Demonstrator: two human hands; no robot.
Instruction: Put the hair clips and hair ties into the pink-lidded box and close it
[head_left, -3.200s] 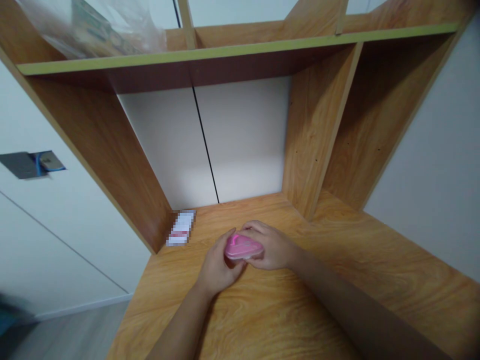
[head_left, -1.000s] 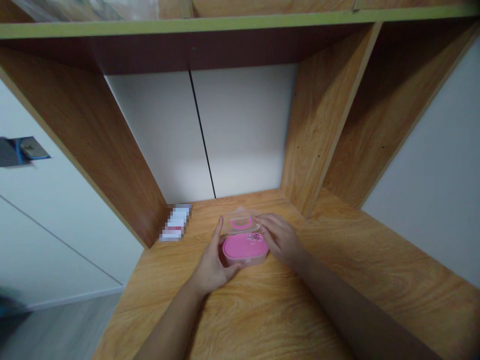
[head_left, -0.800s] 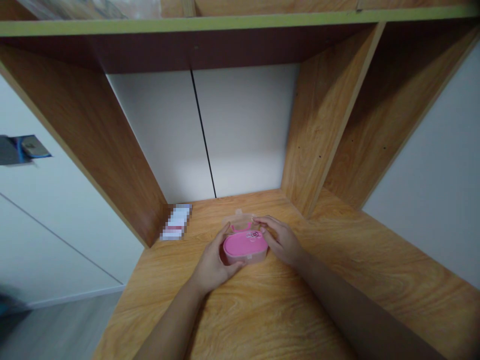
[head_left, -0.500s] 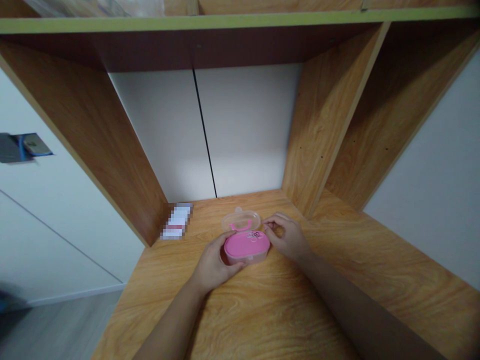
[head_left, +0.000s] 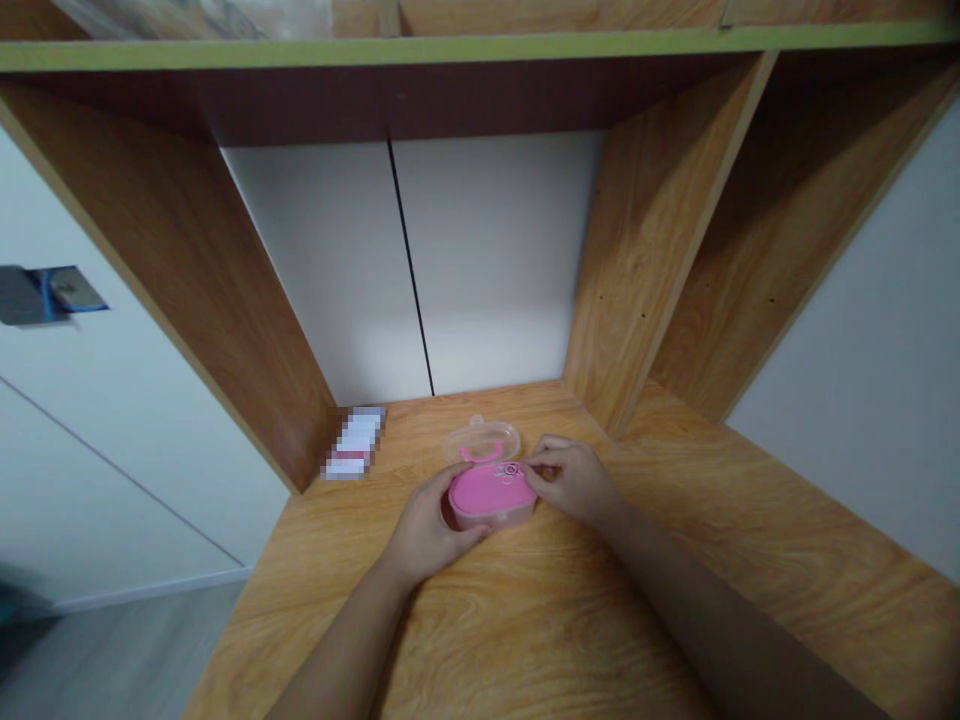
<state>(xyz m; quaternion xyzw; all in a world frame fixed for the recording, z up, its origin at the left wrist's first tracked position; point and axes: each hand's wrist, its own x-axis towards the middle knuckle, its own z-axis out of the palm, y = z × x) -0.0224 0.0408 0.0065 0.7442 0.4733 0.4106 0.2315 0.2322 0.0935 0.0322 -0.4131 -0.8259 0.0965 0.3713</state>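
A small oval plastic box (head_left: 501, 518) with a pink inner surface (head_left: 484, 492) sits on the desk. Its clear lid (head_left: 457, 440) lies tipped back behind it, with a pink handle showing. Several thin ring-like items or a printed pattern (head_left: 511, 469) show at the right rear of the pink surface; I cannot tell which. My left hand (head_left: 429, 522) is wrapped round the left end of the box, thumb along the front. My right hand (head_left: 571, 480) is closed in a pinch over the box's right edge, beside the rings; what its fingertips hold, if anything, is hidden.
The wooden desk (head_left: 480, 640) runs under a shelf. A blurred white card or packet (head_left: 354, 443) lies at the back left. Wooden uprights (head_left: 637, 230) stand on both sides, with white panels (head_left: 495, 260) at the rear. A wall socket box (head_left: 71, 290) hangs open at left.
My right hand has shifted slightly left, so its fingertips now reach over the box's right edge. My left hand and the box stay in place.
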